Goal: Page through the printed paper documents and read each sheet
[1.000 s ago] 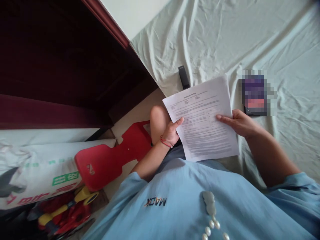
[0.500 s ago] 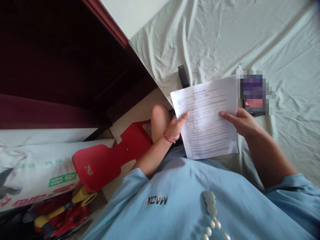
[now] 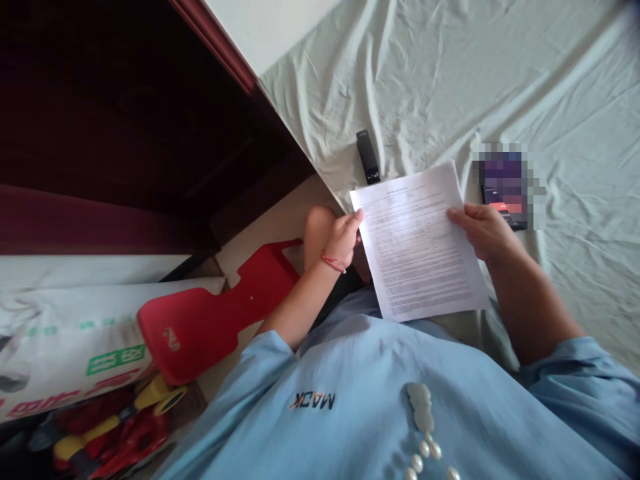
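The left hand (image 3: 344, 239) was closed in a pinch on the left edge of a printed paper (image 3: 420, 247), thumb on top and the other fingers mostly hidden. The right hand (image 3: 483, 230) gripped the opposite edge the same way, its thumb lying flat over the print. The paper was held up between them, above the lap, its far edge near a black stapler-like object (image 3: 368, 157).

A short centred heading ran across the top, with dense lines of small type below; all of it was too blurred to read. The paper was white and nearly flat, with a pale shine on its upper half; whether it was more than one sheet could not be told.

A red bracelet (image 3: 334, 261) circled the left wrist. The light blue shirt (image 3: 380, 360) bore dark letters, upside down in this view, seemingly MAOK or MADK. Beyond the right hand, a dark device (image 3: 505, 193), partly pixelated, lay on the pale green cloth (image 3: 560, 87). To the left, a red plastic piece (image 3: 195, 333) carried a small white mark, unreadable, beside a white sack (image 3: 65, 313) with green and red characters.
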Tool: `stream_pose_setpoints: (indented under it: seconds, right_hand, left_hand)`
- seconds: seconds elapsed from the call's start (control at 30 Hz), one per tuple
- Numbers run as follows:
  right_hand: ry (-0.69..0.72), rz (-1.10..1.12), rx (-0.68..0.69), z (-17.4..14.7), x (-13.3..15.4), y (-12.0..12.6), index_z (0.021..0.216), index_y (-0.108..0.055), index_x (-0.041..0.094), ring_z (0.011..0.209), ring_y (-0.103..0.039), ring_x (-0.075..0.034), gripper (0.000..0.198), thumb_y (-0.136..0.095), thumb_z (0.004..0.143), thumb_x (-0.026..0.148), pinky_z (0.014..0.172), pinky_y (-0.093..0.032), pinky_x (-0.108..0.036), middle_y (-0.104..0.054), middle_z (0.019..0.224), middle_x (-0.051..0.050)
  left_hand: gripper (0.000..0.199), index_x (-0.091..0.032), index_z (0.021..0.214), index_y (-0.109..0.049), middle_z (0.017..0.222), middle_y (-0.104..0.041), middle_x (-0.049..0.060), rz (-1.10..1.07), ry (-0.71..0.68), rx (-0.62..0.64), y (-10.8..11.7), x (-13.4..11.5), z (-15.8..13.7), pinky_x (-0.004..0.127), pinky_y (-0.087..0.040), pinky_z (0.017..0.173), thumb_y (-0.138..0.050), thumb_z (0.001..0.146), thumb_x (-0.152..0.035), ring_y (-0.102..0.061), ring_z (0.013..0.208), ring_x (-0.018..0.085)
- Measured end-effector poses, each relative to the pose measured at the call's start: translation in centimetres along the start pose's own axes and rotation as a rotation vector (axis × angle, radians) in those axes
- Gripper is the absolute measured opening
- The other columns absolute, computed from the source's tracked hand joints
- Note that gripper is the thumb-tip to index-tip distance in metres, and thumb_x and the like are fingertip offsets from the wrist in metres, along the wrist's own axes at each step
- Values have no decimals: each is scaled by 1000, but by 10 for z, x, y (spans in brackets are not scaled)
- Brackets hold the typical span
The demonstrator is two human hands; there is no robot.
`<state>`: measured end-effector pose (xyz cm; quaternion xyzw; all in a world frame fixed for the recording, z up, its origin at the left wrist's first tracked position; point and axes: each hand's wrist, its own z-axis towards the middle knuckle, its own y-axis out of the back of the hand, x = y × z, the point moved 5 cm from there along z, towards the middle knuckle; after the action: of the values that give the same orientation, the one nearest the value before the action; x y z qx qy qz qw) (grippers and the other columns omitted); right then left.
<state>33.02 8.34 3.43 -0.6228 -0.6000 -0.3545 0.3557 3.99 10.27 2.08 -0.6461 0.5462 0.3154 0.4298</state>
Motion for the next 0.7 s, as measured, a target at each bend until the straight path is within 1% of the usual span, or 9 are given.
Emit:
stream_pose_setpoints:
  seconds: [0.07,0.1,0.17,0.27,0.33,0.43,0.57,0.63,0.7]
  right_hand:
    - [-16,-16,-2,4,0,2,78,-77,28,69,-77,-28,38,-98,66,57,60,-65,-42,-79,74,-2]
    - [-31,-28,-6,6,-1,3,77,-76,27,69,-76,-28,36,-97,67,56,61,-65,-41,-78,73,-2]
    - [-66,-69,-26,9,-1,5,77,-74,27,68,-75,-27,31,-93,73,51,60,-63,-40,-76,71,-3]
    - [-91,-157,-74,13,0,8,78,-73,25,63,-71,-24,21,-84,83,42,56,-58,-35,-73,68,-2]
    - [-73,-191,-92,17,4,10,81,-74,24,63,-70,-21,15,-79,87,36,56,-56,-31,-73,70,-2]
    - [-12,-265,-119,25,14,10,85,-76,22,62,-66,-17,10,-74,89,31,55,-52,-27,-73,73,-1]
    - [-32,-566,-193,35,29,11,80,-78,22,48,-50,-16,11,-75,87,31,44,-36,-29,-61,59,0]
    - [-59,-643,-208,40,31,13,78,-77,23,46,-48,-16,11,-76,85,30,44,-34,-31,-58,57,0]
    - [-7,-629,-188,47,32,15,75,-76,23,46,-48,-16,10,-77,83,29,45,-34,-31,-58,56,0]
  left_hand:
    - [45,-19,67,-62,60,-53,-4,96,-3,-58,6,-13,9,24,-38,48,-90,84,-49,-49,49,8]
    - [45,-18,63,-57,56,-46,-6,139,9,-68,6,-20,12,22,-30,44,-90,86,-40,-44,46,6]
    - [41,-17,61,-55,53,-40,-7,182,59,-97,2,-31,16,20,-22,42,-83,91,-22,-38,42,5]
    - [38,-14,61,-56,54,-44,-6,153,170,-143,-6,-43,17,19,-20,41,-65,97,-4,-36,39,2]
    - [38,-13,62,-55,54,-45,-5,110,241,-159,-10,-46,19,17,-18,40,-58,97,1,-37,39,2]
    - [39,-14,61,-53,51,-43,-6,72,310,-181,-13,-49,25,16,-16,39,-60,95,3,-36,38,2]
    - [40,-15,60,-49,48,-40,-7,82,363,-217,-15,-51,37,14,-16,40,-62,90,7,-36,37,3]
    - [42,-15,59,-46,48,-40,-7,88,379,-240,-17,-50,41,14,-16,40,-62,90,8,-36,37,3]
    - [43,-16,59,-44,49,-42,-6,92,385,-272,-19,-50,44,15,-16,40,-60,93,6,-37,37,3]
